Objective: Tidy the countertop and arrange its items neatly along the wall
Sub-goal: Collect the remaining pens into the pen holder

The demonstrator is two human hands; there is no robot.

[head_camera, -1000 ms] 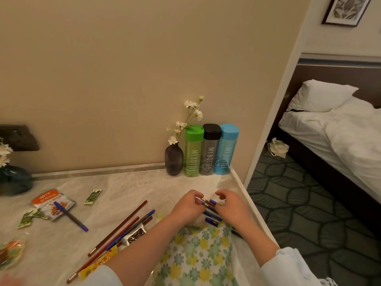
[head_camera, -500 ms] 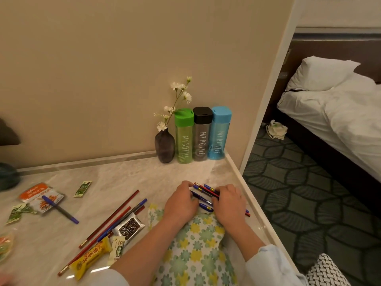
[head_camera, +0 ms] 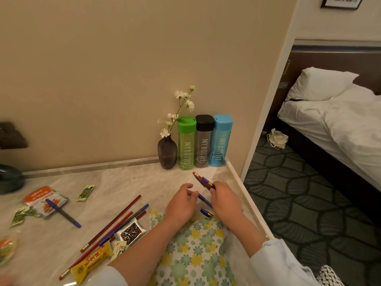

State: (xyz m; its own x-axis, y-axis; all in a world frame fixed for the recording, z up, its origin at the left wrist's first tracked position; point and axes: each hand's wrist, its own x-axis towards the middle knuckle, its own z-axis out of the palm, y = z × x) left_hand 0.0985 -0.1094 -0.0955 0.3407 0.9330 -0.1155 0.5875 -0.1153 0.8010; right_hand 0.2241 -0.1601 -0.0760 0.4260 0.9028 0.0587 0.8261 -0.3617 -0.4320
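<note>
Fingers of the right hand point(head_camera: 225, 203) pinch the pen bundle point(head_camera: 203, 181); those of the left hand point(head_camera: 181, 205) curl loosely, empty. A slack pinch may spill pens off the bench point(head_camera: 123, 182).

Three bottles point(head_camera: 204, 141) stood in a row at the back of the surface point(head_camera: 123, 182), against the wall point(head_camera: 103, 79). A vase point(head_camera: 167, 154) stood just left of them. In front of them my right grip point(head_camera: 224, 200) held some pens point(head_camera: 203, 180), with my left grip point(head_camera: 181, 203) beside it. A cloth point(head_camera: 195, 250) lay under my arms. Long pencils point(head_camera: 115, 221) lay left of it, and snack packs point(head_camera: 44, 200) farther left.
</note>
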